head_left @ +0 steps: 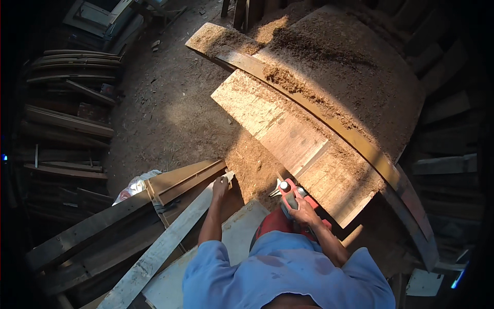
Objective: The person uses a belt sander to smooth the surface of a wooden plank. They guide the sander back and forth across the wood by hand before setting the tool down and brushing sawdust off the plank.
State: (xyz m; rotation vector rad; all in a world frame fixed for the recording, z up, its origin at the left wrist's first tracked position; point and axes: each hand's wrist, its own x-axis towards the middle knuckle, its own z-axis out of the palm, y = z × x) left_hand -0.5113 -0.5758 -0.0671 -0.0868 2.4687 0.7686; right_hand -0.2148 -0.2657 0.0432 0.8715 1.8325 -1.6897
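Observation:
My right hand point(304, 212) is wrapped round the handle of a red power tool with a round silver knob, which looks like a hand planer point(286, 188). The planer is close to my body, beside the near edge of a broad wooden board point(293, 136). Out to the left, my left hand point(221, 186) is closed round the far end of a long pale grey plank point(163, 242), which slants down toward the lower left. The undersides of the planer and of my fingers are hidden.
A long curved timber point(337, 131) runs along the broad board's far side. Wood shavings point(314, 46) lie heaped beyond it and on the dirt floor point(170, 98). Stacked boards point(74, 121) line the left; more planks point(445, 165) stand right. A white sack point(138, 184) lies behind lumber.

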